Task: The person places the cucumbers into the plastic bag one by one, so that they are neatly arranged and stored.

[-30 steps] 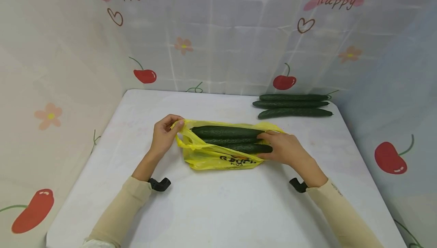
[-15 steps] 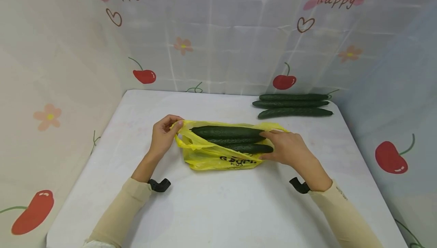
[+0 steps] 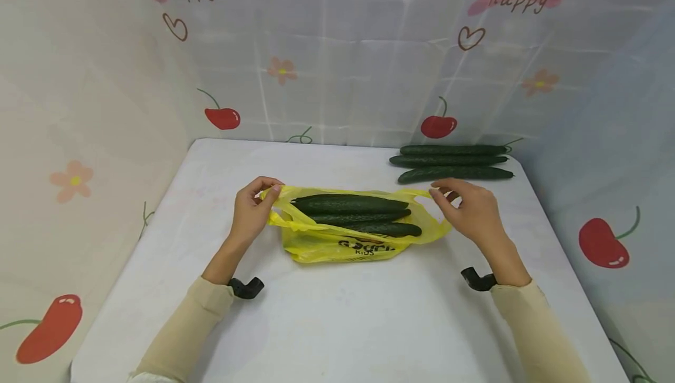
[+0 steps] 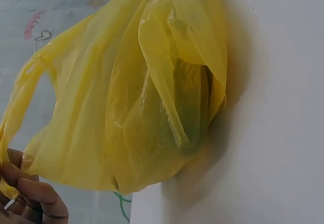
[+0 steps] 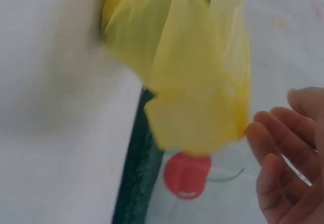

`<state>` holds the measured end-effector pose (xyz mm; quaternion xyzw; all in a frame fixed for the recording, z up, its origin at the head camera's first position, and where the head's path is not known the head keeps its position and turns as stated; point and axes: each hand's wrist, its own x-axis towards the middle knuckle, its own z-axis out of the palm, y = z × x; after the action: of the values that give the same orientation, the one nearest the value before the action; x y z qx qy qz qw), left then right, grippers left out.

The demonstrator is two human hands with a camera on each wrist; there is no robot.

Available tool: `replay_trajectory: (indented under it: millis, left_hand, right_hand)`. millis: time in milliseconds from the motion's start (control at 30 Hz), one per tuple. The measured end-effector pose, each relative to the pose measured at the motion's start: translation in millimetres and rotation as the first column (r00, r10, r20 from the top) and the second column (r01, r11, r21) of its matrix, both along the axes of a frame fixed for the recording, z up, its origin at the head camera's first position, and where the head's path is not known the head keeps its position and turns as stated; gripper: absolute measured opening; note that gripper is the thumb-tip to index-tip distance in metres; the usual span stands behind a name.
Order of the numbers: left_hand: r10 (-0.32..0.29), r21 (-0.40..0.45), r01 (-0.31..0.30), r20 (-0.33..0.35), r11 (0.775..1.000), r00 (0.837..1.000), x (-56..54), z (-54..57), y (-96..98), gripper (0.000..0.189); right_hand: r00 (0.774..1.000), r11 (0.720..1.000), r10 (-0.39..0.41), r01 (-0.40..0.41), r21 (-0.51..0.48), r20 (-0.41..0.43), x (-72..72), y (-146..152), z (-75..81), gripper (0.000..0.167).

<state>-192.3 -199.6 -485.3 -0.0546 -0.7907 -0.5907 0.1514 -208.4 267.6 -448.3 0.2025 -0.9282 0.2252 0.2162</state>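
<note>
Bag [image 3: 316,253], one, yellow, thin plastic: laid at the middle of the table [image 3: 358,324], spread open at the top, its near face marked with black print [image 3: 365,248], of which "KIDS" can be read. Cucumbers [image 3: 350,203], three, dark green: contained in the bag, laid lengthwise side by side, exposed through the opening. Left hand [image 3: 255,202]: closed on the bag's left handle [image 4: 17,97], which is gripped in curled fingers [image 4: 43,196]. Right hand [image 3: 470,207]: placed at the bag's right edge, which is touched by the fingertips [image 5: 255,130]; whether it is also pinched cannot be told. Far cucumbers [image 3: 448,161], three: laid side by side near the table's far right corner, outside the bag. Sleeves [image 3: 181,327], two, beige: worn on the forearms. Black fittings [image 3: 246,288], two: one carried at each wrist. Backdrop [image 3: 358,90], pale: hung behind the table, printed with cherries [image 3: 439,127], flowers [image 3: 282,71], hearts [image 3: 471,38] and the word "happy" [image 3: 514,1].
</note>
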Motion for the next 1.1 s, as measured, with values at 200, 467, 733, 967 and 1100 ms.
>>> replay_trajectory:
  millis: [200,467,733,967,1100]
  left_hand:
    - [0.000,0.006,0.000,0.003,1.000,1.000,-0.1,2.9,1.0,0.018]
    - [-0.002,-0.006,0.002,0.022,1.000,1.000,-0.4,4.7,0.6,0.019]
    - [0.006,-0.011,-0.006,0.034,1.000,0.999,1.3,4.6,-1.2,0.021]
    - [-0.008,-0.004,0.008,0.038,1.000,0.999,2.6,4.5,-2.3,0.020]
    - [-0.021,-0.009,0.021,0.051,1.000,0.999,3.6,5.1,-3.7,0.021]
  right_hand:
    - [0.988,0.983,-0.111,0.124,-0.132,0.106,-24.2,34,-15.3,0.025]
    - [0.949,0.946,-0.153,0.222,-0.238,0.275,-52.4,75,-56.1,0.039]
    - [0.912,0.924,-0.226,0.312,-0.220,0.342,-71.6,103,-73.1,0.051]
    - [0.861,0.919,-0.263,0.361,-0.159,0.436,-84.1,127,-76.9,0.086]
    - [0.820,0.931,-0.273,0.358,-0.077,0.503,-90.7,137,-77.0,0.095]
